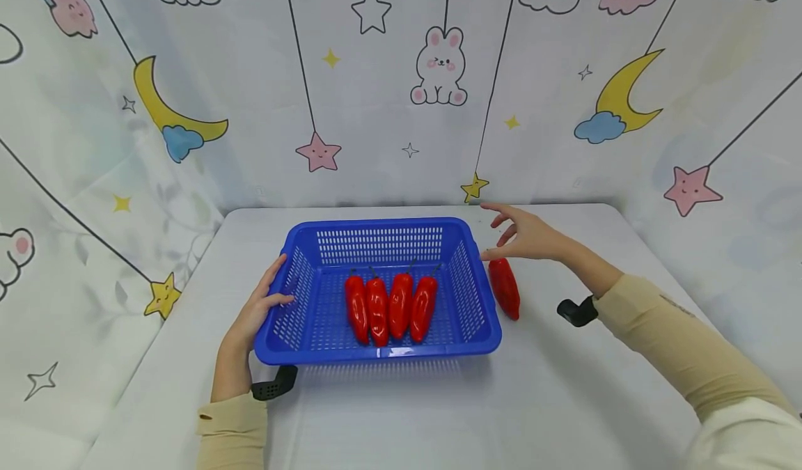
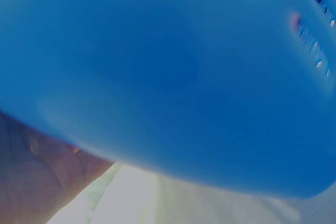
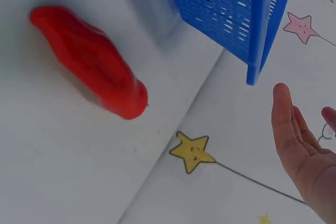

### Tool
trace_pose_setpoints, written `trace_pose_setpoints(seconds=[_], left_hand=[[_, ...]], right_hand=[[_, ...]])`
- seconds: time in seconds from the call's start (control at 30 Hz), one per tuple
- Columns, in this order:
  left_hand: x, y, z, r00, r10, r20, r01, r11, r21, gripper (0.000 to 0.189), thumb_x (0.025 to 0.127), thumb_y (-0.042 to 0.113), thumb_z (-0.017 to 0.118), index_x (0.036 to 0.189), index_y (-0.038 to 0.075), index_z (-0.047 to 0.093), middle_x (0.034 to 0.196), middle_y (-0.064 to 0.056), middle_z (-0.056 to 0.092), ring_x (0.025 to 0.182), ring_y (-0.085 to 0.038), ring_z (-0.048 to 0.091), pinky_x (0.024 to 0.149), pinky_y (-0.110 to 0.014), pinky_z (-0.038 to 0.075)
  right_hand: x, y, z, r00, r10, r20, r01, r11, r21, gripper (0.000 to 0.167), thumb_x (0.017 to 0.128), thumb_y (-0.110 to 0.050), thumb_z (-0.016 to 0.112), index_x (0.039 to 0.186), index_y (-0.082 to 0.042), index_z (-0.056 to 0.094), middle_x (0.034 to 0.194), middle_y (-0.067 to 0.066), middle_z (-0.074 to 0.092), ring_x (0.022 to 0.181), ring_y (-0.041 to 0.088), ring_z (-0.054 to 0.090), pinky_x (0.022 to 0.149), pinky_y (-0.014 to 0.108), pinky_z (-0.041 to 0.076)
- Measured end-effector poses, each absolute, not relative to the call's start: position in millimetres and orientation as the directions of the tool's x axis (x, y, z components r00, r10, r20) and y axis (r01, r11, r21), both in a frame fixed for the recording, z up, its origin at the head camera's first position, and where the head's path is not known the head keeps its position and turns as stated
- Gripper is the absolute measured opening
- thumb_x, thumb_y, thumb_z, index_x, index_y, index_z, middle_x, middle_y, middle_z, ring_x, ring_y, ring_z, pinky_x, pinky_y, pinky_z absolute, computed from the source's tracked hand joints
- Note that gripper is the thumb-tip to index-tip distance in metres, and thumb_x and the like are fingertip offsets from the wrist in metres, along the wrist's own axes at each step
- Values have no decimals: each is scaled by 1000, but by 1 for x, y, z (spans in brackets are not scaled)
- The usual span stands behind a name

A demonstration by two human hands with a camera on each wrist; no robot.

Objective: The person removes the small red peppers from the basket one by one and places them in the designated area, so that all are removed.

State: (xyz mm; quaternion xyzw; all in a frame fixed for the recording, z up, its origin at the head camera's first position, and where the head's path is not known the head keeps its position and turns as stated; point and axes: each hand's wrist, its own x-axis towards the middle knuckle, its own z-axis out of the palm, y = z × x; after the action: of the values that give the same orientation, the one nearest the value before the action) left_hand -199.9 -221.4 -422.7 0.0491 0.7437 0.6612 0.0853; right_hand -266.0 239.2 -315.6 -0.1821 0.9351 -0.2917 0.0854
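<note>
A blue plastic basket (image 1: 376,356) with slotted walls holds several red chili peppers (image 1: 401,306) lying side by side. My left hand (image 1: 253,310) grips its left rim, the thumb over the edge and the fingers along the outside. In the left wrist view the basket wall (image 2: 157,87) fills most of the picture, with part of the hand (image 2: 47,166) below it. Just beyond the basket's right rim, my right hand (image 1: 523,233) is held with fingers spread and nothing in them. Below it another red chili pepper (image 3: 97,61) lies on the table, outside the basket.
The white table (image 1: 401,414) meets a fabric backdrop (image 1: 388,108) printed with moons, stars and bunnies behind it and at both sides. A black wrist camera (image 1: 276,384) is on the left wrist and another black device (image 1: 576,312) on the right.
</note>
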Motion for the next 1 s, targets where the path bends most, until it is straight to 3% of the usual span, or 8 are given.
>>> trace_pose_setpoints(seconds=[0.37,1.0], left_hand=[[-200,-222,-422,-980,190,-65,-42,118,992,74,88,5,42,148,28,5,153,-7,-5,134,-42,6,96,-64,20],[-199,-221,-422,-980,186,-65,-44,114,993,74,89,5,43,148,28,6,153,-7,-4,135,-41,6,98,-64,18]], right_hand=[[-267,215,-309,-902,-431,-24,-338,741,-581,96,67,-42,76,144,-17,25,125,20,47,93,28,60,66,35,53],[-266,173,-300,-852,-523,-14,-416,694,-588,91,68,-38,75,142,-16,28,124,20,48,90,26,60,66,32,52]])
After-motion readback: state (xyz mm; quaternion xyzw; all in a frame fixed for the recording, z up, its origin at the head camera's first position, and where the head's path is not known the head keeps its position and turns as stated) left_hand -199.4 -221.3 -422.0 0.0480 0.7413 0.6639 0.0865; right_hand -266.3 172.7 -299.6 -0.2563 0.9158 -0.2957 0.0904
